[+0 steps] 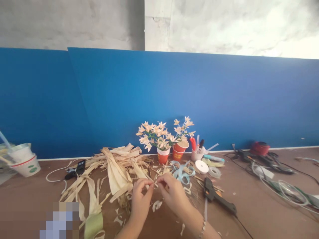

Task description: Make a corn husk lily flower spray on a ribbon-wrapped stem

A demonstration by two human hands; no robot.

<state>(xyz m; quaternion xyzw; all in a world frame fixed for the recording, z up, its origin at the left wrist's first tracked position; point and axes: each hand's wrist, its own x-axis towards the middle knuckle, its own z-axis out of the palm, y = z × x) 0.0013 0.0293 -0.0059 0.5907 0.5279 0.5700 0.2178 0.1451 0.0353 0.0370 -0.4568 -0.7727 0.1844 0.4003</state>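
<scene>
My left hand (141,196) and my right hand (172,192) meet over the front middle of the table, fingertips almost touching. Thumb and forefinger are pinched together on each. A small pale sliver shows between the fingertips, too small to name. Just behind and left of my left hand lies a heap of dried corn husks (119,172). Small husk scraps (157,205) are scattered below the hands. Further back, pale artificial flowers (156,134) on green stems stand in a stack of red paper cups (163,156), beside another red cup (178,154) holding more flowers.
A black hot glue gun (218,196) lies right of my right hand, its cord trailing forward. Behind it are blue ribbon (183,172), a white roll (201,167) and a pen cup (196,155). Cables (281,189) lie far right; a white tub (27,166) stands far left.
</scene>
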